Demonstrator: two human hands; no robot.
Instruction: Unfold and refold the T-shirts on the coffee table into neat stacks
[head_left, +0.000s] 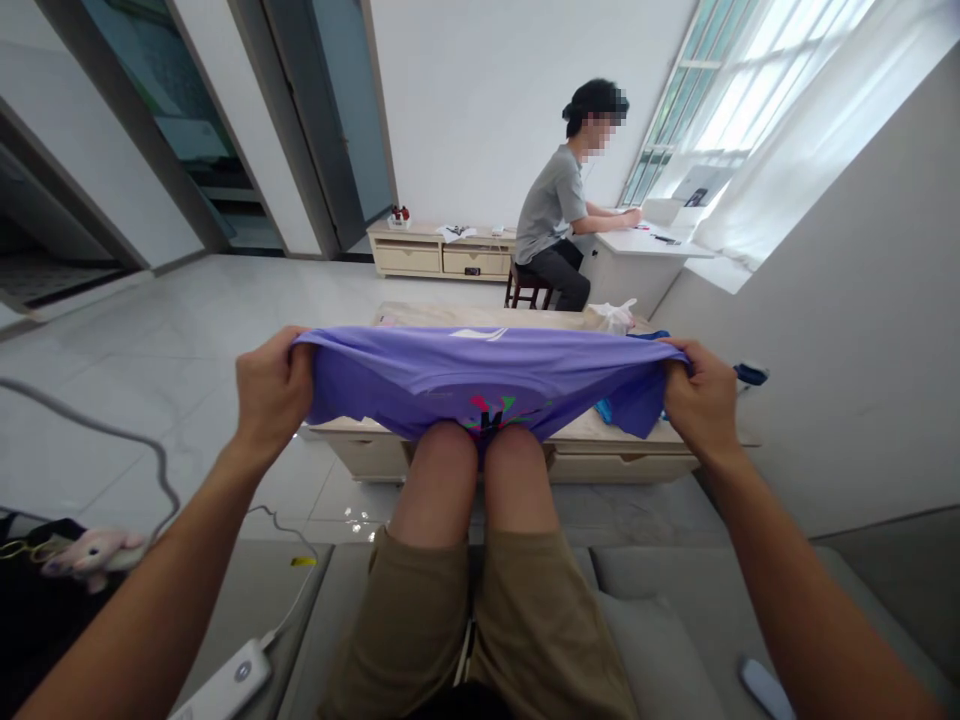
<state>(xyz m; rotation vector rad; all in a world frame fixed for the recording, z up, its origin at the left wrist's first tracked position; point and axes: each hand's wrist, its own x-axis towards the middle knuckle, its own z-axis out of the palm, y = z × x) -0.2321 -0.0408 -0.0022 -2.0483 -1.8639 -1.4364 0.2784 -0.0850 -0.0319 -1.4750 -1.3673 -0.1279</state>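
A purple T-shirt (390, 365) with a coloured print is stretched wide in front of me, above and against my knees. My left hand (274, 390) is closed round one end of it, thumb on top. At the opposite end my right hand (701, 398) grips the cloth the same way. The upper edge is pulled nearly straight between the two fists, while the middle sags in folds towards my knees. Part of the print is hidden by the folds and my legs.
Behind the shirt stands a low wooden table (630, 463) with a white plastic bag (615, 316) on it. A person (555, 205) sits at a white desk (637, 240). Beside me on the grey sofa (300, 620) lies a white power strip (232, 685).
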